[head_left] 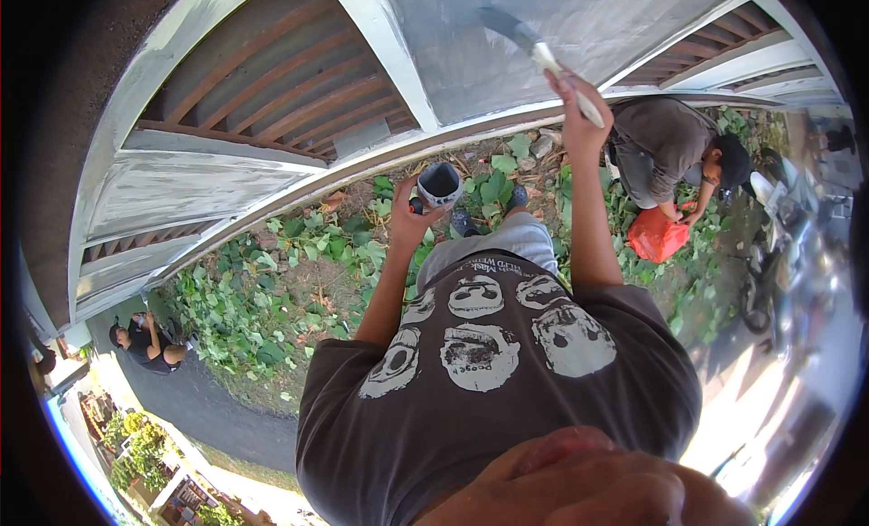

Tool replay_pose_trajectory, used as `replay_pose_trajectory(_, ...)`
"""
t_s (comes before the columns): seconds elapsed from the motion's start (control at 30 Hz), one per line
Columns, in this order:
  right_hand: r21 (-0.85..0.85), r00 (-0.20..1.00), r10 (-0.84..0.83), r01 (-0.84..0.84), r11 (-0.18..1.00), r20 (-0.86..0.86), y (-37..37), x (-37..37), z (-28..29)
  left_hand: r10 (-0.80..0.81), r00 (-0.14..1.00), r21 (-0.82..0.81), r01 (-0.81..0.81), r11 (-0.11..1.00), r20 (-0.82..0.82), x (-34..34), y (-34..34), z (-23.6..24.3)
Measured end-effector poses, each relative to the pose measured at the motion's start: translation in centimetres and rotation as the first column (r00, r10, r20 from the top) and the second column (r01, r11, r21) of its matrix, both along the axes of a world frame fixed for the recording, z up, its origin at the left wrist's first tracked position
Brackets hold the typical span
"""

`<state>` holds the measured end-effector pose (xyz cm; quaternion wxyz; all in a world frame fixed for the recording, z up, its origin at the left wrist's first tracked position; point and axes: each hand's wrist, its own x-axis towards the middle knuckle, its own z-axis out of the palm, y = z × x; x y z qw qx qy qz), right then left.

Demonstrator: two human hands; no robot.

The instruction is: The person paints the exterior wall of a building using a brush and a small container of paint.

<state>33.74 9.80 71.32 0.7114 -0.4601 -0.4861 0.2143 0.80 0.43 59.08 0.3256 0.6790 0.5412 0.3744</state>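
A paintbrush [543, 55] with a pale handle is gripped in my raised right hand [581, 105]. Its dark bristles lie against, or just in front of, a grey panel [444, 64] framed in white; I cannot tell if they touch. Lower and to the left, my left hand [412, 216] has its fingers wrapped round a small paint-stained cup [440, 198]. The cup's mouth faces up and its inside looks dark. Both hands are apart from each other, with the cup well below the brush.
Brown wooden slats [281, 64] fill openings between white frames. Green leafy plants [262, 300] cover the ground below the wall. At right a crouching person [665, 150] handles a red plastic bag [658, 234], near parked motorcycles. Another person [156, 345] sits at far left by a dark path [217, 408].
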Motion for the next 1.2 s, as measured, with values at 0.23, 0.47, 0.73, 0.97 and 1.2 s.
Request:
replay_pose_trajectory(0.23,0.114,0.777,-0.629,0.627,0.770,-0.025,1.2,9.0,-2.0,0.002,0.999,-0.111,0.002,0.994,0.040,-0.5,-0.9,-0.3)
replay_pose_trajectory(0.47,0.047,0.987,-0.048,0.041,0.998,0.153,-0.9,-8.3,-3.6,-0.039,0.999,-0.150,0.039,0.988,0.003,-0.3,-0.3,-0.3)
replay_pose_trajectory(0.73,-0.083,0.988,-0.155,0.155,0.985,-0.002,1.2,2.7,-4.2,-0.024,1.000,-0.121,0.023,0.992,0.001,-0.8,0.7,-0.3)
replay_pose_trajectory(0.97,0.117,0.841,-0.536,0.542,0.832,-0.078,2.0,7.8,-4.6,-0.018,1.000,-0.155,0.018,0.988,0.004,-1.1,-0.1,0.1)
replay_pose_trajectory(1.2,0.065,0.989,0.018,-0.028,0.997,0.150,-1.6,-7.9,-3.7,-0.076,0.997,-0.213,0.072,0.974,-0.010,0.8,0.3,0.2)
